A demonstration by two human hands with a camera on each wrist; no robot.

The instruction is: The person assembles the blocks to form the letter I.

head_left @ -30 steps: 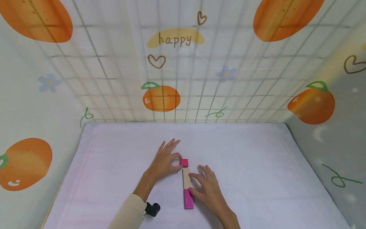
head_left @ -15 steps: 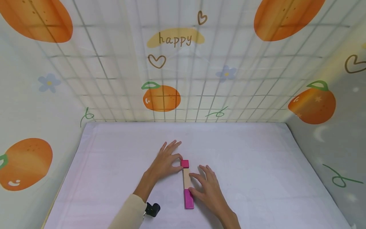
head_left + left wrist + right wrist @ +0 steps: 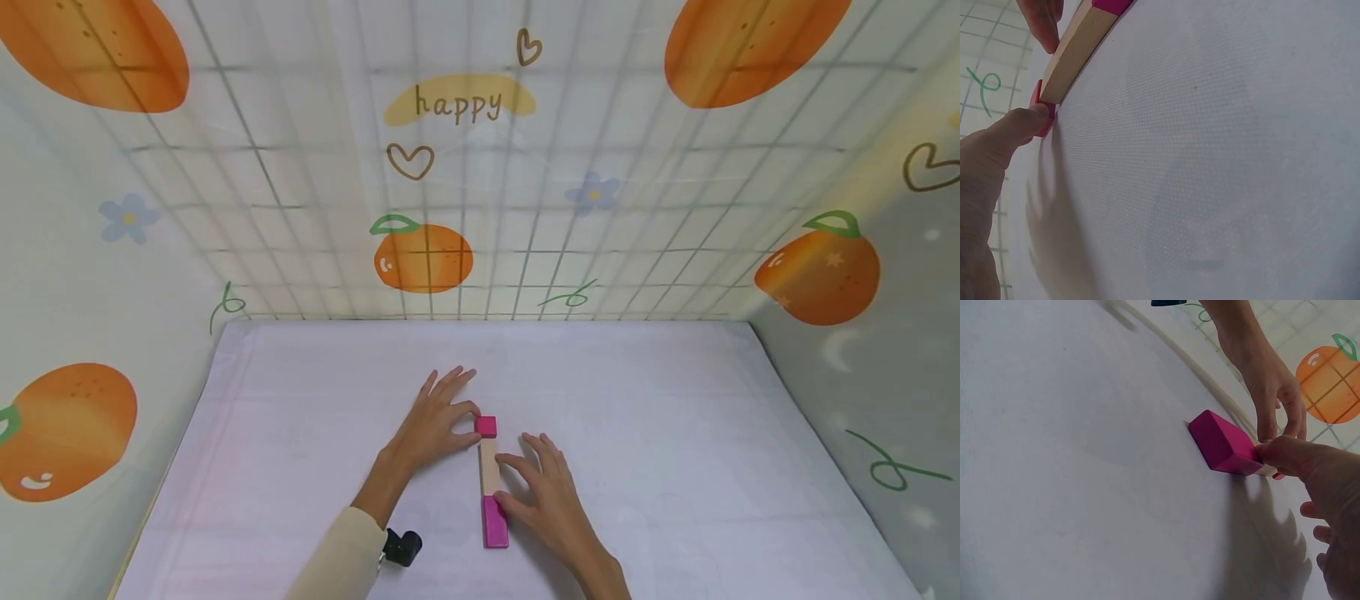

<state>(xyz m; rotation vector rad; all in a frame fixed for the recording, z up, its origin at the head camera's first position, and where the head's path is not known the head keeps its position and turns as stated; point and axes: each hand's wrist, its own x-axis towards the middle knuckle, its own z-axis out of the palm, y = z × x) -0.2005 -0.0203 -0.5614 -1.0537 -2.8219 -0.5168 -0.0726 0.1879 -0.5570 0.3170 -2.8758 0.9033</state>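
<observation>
In the head view my left hand (image 3: 431, 423) pinches a small pink-red block (image 3: 486, 427) between thumb and index finger; its other fingers are spread out. That block sits at the far end of a row, meeting a plain wooden block (image 3: 489, 467). Nearest me in the row lies a magenta block (image 3: 496, 522), end to end with the wooden one. My right hand (image 3: 551, 500) has its index fingertip against the wooden block's right side and its thumb at the joint with the magenta block (image 3: 1219, 442). In the left wrist view the left thumb (image 3: 1019, 122) covers part of the pink-red block.
White cloth covers the table (image 3: 675, 433) around the row. A printed curtain (image 3: 465, 183) with oranges and grid lines stands behind and at both sides. A black device (image 3: 403, 547) is worn at the left wrist, by a beige sleeve (image 3: 341, 550).
The left hand and the pink-red block have shifted very slightly to the right. The right hand, the wooden block and the magenta block stay in place.
</observation>
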